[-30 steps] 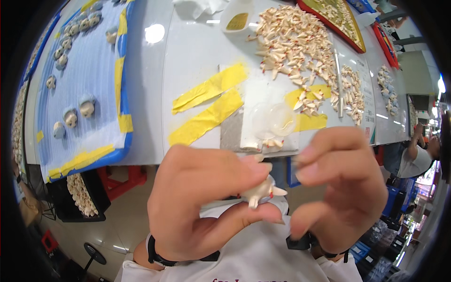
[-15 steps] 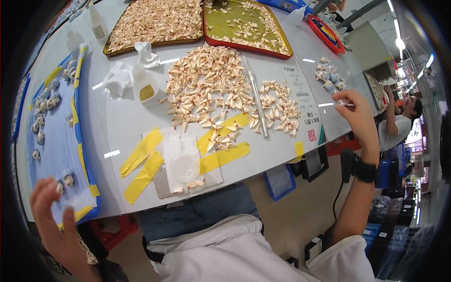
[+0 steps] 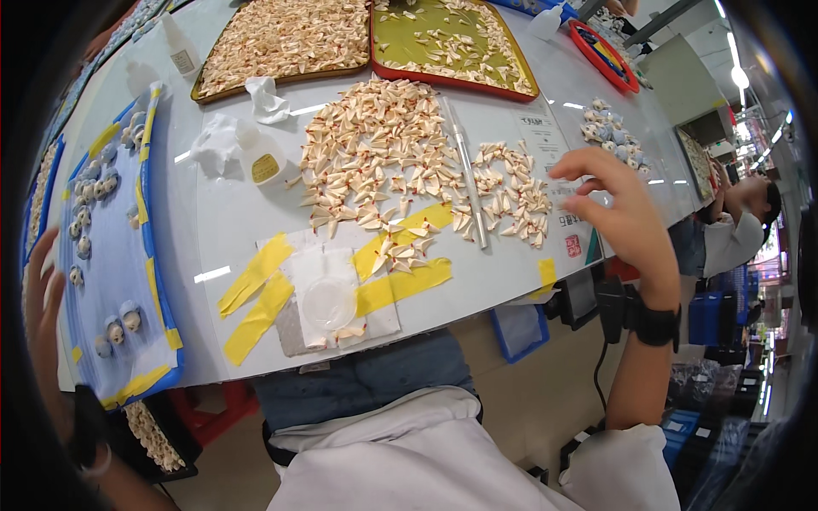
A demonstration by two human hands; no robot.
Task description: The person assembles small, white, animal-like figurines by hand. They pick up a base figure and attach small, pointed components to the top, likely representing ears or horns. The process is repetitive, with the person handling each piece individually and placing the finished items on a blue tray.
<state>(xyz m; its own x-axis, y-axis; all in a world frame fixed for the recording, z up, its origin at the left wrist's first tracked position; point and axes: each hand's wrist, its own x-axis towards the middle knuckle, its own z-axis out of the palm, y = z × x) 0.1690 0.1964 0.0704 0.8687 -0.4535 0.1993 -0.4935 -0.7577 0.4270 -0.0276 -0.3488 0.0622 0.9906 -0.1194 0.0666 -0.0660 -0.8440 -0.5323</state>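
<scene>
My right hand [image 3: 626, 217] hovers over the table's right side, thumb and fingers curved and apart, with nothing visible between them. It is nearest to a small heap of cream cone-shaped pieces with red tips [image 3: 515, 196] and a cluster of small blue-and-white figurines [image 3: 615, 136]. At the far left, my left hand [image 3: 44, 315] is raised beside a blue-edged tray [image 3: 162, 311], its fingers spread and partly lost at the picture's dark rim. Several little round blue-and-white figurines [image 3: 113, 330] sit in that tray. A larger heap of the cone-shaped pieces [image 3: 375, 153] covers the table's middle.
At the back stand a tray full of cone pieces [image 3: 285, 43] and a red-rimmed green tray [image 3: 452, 43]. A glue bottle [image 3: 262, 162], crumpled tissue [image 3: 217, 149], clear tube [image 3: 470, 183], yellow tape [image 3: 260, 319] and round clear dish [image 3: 330, 304] lie around. Another person [image 3: 737, 230] sits at right.
My right hand has moved left from the figurine cluster, and its pinched fingers have parted. My left hand has drawn up and left, uncovering more figurines at the tray's near end.
</scene>
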